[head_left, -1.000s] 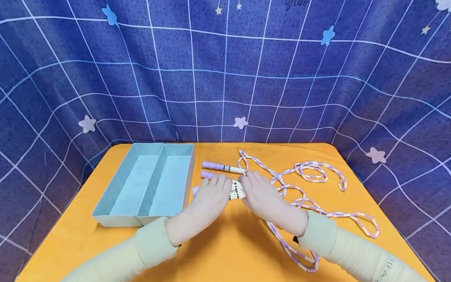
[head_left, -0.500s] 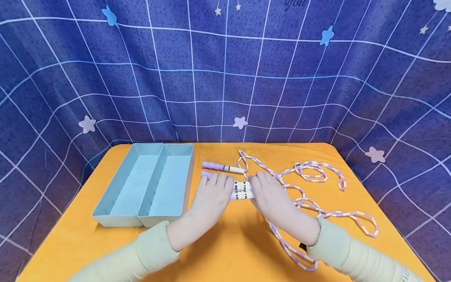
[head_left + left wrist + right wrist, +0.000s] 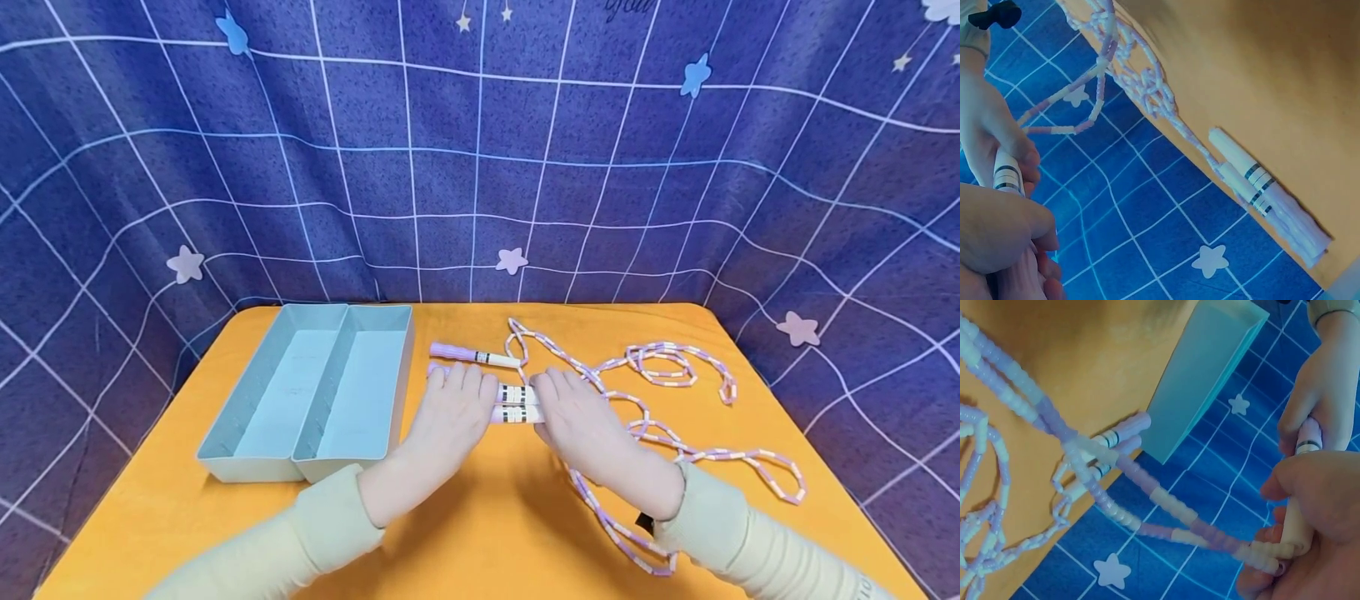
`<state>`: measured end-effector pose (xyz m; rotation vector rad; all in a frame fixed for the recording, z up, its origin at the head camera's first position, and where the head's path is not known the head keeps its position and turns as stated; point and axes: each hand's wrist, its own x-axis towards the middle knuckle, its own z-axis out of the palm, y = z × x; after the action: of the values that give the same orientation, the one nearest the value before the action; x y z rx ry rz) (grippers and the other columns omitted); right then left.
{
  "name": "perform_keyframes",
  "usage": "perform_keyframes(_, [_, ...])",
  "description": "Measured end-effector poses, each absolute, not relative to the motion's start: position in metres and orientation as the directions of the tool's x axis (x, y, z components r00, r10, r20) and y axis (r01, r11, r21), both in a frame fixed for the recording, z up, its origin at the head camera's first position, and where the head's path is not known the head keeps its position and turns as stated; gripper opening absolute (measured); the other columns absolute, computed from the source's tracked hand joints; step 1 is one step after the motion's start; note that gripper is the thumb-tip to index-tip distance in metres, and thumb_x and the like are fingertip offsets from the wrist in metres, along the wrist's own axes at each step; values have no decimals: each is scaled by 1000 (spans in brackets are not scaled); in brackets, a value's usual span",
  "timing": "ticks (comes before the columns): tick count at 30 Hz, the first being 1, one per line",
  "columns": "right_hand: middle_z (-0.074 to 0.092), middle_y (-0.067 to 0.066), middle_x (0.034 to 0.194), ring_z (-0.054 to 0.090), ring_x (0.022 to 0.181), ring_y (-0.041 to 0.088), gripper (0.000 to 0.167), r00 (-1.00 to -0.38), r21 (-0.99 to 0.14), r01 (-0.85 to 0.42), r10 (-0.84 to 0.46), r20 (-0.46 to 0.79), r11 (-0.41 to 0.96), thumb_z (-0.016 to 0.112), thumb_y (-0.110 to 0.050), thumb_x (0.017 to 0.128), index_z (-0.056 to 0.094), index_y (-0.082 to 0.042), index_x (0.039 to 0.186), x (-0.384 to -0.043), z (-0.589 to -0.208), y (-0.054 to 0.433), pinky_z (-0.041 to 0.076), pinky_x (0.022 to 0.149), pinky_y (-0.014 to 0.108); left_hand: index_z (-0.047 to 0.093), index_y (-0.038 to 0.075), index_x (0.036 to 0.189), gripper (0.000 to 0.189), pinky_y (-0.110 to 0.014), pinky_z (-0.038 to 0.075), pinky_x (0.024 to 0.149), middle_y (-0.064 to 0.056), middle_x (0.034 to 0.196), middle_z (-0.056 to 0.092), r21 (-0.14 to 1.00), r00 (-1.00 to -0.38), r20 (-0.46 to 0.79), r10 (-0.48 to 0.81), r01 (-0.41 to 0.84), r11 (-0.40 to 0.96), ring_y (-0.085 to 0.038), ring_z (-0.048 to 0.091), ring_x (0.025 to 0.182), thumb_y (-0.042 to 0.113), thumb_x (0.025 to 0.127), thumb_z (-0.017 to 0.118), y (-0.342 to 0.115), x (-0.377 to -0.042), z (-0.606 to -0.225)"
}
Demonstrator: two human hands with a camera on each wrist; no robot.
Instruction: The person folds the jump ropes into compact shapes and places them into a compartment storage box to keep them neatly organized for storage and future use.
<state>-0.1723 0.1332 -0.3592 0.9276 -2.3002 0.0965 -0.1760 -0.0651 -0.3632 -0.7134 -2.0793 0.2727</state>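
Two jump rope handles [image 3: 517,405], purple at one end and white at the other with black bands, lie side by side between my hands in the head view. My left hand [image 3: 459,417] grips their purple ends, fingers curled over the top. Around the white ends my right hand [image 3: 583,421] is curled. From under the right hand, the purple-and-white beaded rope [image 3: 1166,500] runs off in the right wrist view. Another pair of handles rests on the table; the farther handle [image 3: 476,356] shows whole, while its neighbour [image 3: 1241,184] is partly covered by my left hand in the head view.
A light blue bin [image 3: 303,392] with two long compartments stands at the left of the orange table [image 3: 480,533]. Loops of beaded rope [image 3: 667,379] spread over the right side, and one strand [image 3: 626,542] passes beneath my right forearm. A blue patterned curtain [image 3: 450,183] closes the back.
Both hands keep hold of the two handles, which have shifted right and now line up evenly side by side. My right hand has moved slightly right. The handles on the table have stayed put.
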Motion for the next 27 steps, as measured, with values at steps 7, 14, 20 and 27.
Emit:
perform_keyframes(7, [60,8,92,58,79,22,60,-685,-104,-613,-461,564,783,77,-14,66,49,0,119,-178,-350,144,48,71,38,49,6,85,24,-32,32,59,-8,75,50,-426,-410,715,566,385,818,-25,49,71,6,93,27,-76,-180,-347])
perform_keyframes(14, [62,6,86,55,70,13,53,-751,-333,-605,-381,539,723,76,-17,73,49,0,115,-187,-365,162,47,60,28,48,8,83,27,-32,31,57,-4,71,43,-442,-456,697,554,336,832,-22,44,64,10,97,25,-86,-185,-327])
perform_keyframes(20, [58,-4,75,42,56,3,34,-800,-435,-576,-369,474,692,72,-11,72,53,-7,100,-186,-386,170,39,49,20,48,6,83,27,-34,32,57,-6,71,44,-420,-424,733,532,333,844,-24,44,64,8,97,26,-94,-191,-310])
perform_keyframes(27, [59,-9,71,52,60,5,20,-782,-443,-606,-393,483,661,67,-6,77,54,-11,91,-186,-408,183,46,54,20,49,3,82,28,-38,33,58,-9,69,43,-377,-365,800,476,312,872,-28,44,64,10,99,27,-105,-202,-287])
